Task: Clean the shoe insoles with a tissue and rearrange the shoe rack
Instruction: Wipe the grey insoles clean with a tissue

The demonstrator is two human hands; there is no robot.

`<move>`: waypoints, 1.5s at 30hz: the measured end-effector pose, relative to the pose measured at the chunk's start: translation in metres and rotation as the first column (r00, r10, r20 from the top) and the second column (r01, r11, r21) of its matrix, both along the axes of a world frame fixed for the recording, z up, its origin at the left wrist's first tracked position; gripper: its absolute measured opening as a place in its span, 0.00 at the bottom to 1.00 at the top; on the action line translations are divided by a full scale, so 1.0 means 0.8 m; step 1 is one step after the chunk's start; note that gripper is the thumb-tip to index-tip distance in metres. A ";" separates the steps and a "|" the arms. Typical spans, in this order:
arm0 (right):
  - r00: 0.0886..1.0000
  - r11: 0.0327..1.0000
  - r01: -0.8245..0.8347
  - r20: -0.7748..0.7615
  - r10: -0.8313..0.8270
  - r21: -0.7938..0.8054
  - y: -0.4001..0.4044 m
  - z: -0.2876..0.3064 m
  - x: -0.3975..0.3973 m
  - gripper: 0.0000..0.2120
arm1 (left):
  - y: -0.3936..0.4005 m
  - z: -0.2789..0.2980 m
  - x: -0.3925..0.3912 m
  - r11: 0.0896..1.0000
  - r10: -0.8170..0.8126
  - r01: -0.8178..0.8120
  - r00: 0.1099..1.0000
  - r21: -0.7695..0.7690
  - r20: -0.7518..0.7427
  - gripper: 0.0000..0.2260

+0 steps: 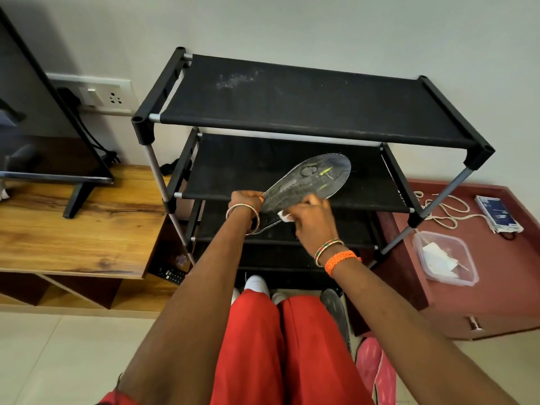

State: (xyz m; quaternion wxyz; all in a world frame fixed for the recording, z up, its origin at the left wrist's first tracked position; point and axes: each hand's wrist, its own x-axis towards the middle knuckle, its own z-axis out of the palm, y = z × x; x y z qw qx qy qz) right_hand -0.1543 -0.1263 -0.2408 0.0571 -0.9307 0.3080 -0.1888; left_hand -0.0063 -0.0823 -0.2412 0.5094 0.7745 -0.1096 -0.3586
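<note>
At frame centre a grey insole (309,182) is pinched at its edge by the left hand (245,200), while a white tissue (285,215) is gripped against it by the right hand (311,220), before the black shoe rack (292,103). A clear container (445,258) and a corded device (498,213) are seen on the maroon counter (496,287) at right. White shoes (256,283) and a second insole (336,311) near the legs are partly hidden.

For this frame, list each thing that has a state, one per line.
insole: held up in front of the rack, dusty
left hand: pinches the insole's edge
right hand: grips the tissue against the insole
tissue: crumpled, mostly hidden by fingers
shoe rack: upright, visible shelves bare, top one dusty
plastic container: lidless, paper inside
wall socket: a plug in its left end
</note>
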 end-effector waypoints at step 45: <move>0.979 0.965 -0.006 0.200 -0.049 0.263 -0.012 0.006 0.006 0.06 | -0.003 0.006 0.005 0.998 -0.065 0.065 0.997 -0.002 -0.034 0.11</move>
